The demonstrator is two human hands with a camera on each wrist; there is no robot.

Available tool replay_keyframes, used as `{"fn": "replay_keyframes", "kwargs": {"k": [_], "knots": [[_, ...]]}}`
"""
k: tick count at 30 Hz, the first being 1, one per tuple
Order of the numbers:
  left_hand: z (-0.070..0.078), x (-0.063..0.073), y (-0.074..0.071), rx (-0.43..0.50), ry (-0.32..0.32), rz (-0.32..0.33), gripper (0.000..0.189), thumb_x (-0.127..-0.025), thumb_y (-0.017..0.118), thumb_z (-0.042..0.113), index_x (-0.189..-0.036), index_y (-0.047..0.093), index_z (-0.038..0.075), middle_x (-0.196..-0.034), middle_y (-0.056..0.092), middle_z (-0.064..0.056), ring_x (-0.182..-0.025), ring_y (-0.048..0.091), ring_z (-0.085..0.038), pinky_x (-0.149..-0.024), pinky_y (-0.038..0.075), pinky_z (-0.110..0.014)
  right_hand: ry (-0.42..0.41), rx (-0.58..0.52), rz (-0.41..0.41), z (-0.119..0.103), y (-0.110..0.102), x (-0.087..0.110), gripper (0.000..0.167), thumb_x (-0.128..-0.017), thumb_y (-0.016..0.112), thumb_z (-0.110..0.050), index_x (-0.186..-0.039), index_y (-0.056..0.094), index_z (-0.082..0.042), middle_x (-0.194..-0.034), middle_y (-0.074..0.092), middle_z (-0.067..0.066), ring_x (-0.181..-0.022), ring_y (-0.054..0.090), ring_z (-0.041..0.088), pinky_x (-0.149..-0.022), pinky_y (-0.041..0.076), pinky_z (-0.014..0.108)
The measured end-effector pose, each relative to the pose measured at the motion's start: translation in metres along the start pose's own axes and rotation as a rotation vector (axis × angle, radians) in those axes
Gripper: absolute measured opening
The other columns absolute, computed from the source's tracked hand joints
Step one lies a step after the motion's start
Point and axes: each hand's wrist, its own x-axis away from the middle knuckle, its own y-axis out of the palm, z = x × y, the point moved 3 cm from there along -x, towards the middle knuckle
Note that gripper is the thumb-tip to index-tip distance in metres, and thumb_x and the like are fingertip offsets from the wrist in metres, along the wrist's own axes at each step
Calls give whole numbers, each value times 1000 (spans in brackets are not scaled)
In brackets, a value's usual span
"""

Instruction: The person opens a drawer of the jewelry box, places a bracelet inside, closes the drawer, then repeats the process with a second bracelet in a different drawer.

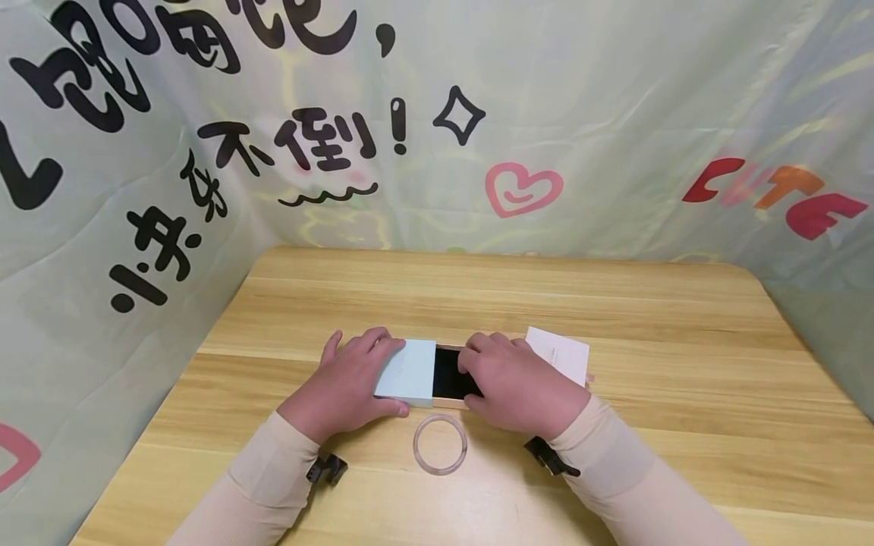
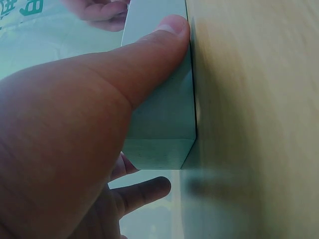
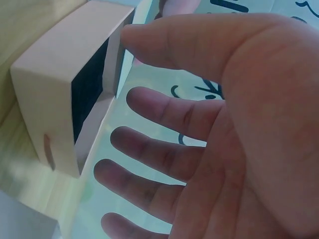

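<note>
A light blue box sleeve point(image 1: 406, 371) lies on the table with its pale pink inner drawer point(image 3: 50, 64) slid partway out to the right. Black lining point(image 1: 447, 371) shows inside the drawer. My left hand point(image 1: 351, 379) grips the sleeve, its thumb point(image 2: 164, 37) along the near side and fingers over the far side. Over the drawer is my right hand point(image 1: 515, 379), palm facing the opening, fingers apart and nothing between them. A small ribbon tab point(image 3: 48, 152) sticks out of the drawer's end. In front of the box lies a translucent pinkish bangle point(image 1: 440, 473).
A white printed card point(image 1: 563, 353) lies behind my right hand, partly covered by it. The wooden table point(image 1: 478, 296) runs back to a pale fabric backdrop point(image 1: 614, 114) with lettering, which also stands along the left and right sides.
</note>
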Motion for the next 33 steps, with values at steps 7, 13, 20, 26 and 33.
{"fn": "replay_keyframes", "kwargs": {"k": [7, 13, 20, 26, 33], "knots": [[0, 0, 0, 6, -6, -1, 98, -82, 92, 66, -159, 56, 17, -155, 56, -6, -135, 61, -29, -121, 23, -82, -41, 12, 25, -11, -2, 2, 27, -93, 89, -27, -108, 76, -8, -116, 67, 6, -104, 66, 31, -83, 54, 51], [0, 1, -1, 9, -2, 7, 97, -82, 93, 64, -159, 57, 16, -154, 57, -6, -135, 61, -29, -120, 24, -83, -82, 38, 64, -19, -4, 4, 26, -91, 89, -28, -104, 75, -9, -111, 67, 5, -98, 65, 29, -81, 55, 49], [0, 1, -1, 20, -6, 5, 96, -82, 94, 62, -158, 57, 17, -154, 56, -6, -137, 59, -29, -121, 23, -82, -87, 37, 70, -23, -2, 5, 28, -92, 88, -31, -104, 75, -9, -112, 67, 5, -99, 64, 28, -80, 55, 48], [0, 2, 0, 18, -4, 2, 96, -82, 94, 62, -159, 57, 17, -155, 56, -6, -138, 59, -30, -121, 23, -82, -86, 42, 64, -26, -1, 5, 31, -94, 89, -36, -103, 75, -9, -109, 66, 3, -95, 62, 26, -78, 55, 46], [0, 1, 0, 20, -2, 5, 97, -82, 94, 62, -159, 57, 16, -154, 56, -6, -136, 60, -29, -120, 23, -82, -102, 56, 54, -29, 1, 5, 28, -92, 90, -30, -105, 74, -10, -114, 66, 5, -97, 63, 27, -80, 56, 47]]}}
